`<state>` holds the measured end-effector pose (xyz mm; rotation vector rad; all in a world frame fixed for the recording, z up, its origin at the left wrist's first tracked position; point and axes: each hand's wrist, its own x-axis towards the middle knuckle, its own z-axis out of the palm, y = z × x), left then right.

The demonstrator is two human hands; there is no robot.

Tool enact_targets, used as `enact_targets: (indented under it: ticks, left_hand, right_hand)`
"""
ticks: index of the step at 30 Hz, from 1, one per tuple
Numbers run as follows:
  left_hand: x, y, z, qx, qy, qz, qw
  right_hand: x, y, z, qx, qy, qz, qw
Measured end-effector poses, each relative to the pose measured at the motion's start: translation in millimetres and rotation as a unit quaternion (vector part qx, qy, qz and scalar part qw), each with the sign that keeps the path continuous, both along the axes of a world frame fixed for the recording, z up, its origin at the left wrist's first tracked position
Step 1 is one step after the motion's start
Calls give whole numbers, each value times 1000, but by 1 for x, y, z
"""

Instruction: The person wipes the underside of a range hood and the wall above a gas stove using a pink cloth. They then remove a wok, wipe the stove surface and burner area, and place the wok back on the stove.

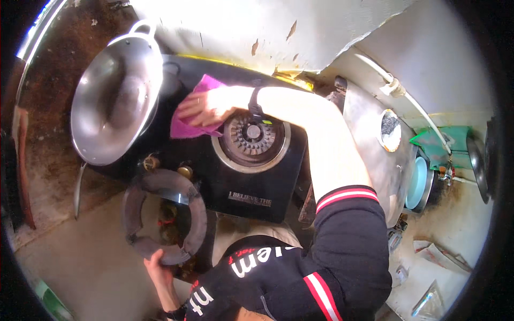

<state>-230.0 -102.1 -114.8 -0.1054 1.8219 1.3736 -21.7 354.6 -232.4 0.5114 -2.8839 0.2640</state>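
My right hand [200,109] lies on a magenta cleaning cloth [207,83], pressing it against the black glass top of a gas stove [257,184]. The cloth is spread beside the exposed burner [253,132], and its edge reaches the burner's metal ring. Low at the left, my left hand [158,265] grips a dark ring-shaped pot support [196,224] by its lower rim. That support is held up in front of the stove's front edge, near two brass-coloured control knobs [185,171]. My left thumb shows on the ring; the other fingers are partly hidden.
A large steel wok [116,100] stands tilted on the stove's left side, its long handle [79,192] reaching past the edge. To the right, a metal counter [361,116] bears a small bowl [390,130]. Beyond are a light-blue basin [416,182] and a tap [446,174].
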Motion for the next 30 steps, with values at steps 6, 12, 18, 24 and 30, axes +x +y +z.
enact_targets:
  ticks: [6,12,18,24,30]
  left_hand:
    - [1,-7,-2,-15,-8,-4,1000]
    - [-14,-22,-17,-5,-28,-26,999]
    - [-29,-41,-23,0,-34,-24,999]
    - [-44,-60,-14,-4,-23,-10,1000]
    - [-59,-86,-19,0,-17,9,1000]
  right_hand:
    - [111,28,-11,24,-15,-357,934]
    - [205,-97,8,54,-126,-553,822]
    - [203,-252,-3,-127,-100,-567,808]
    - [133,-294,13,-127,-86,-557,816]
    - [51,-305,-1,-169,-49,-498,849]
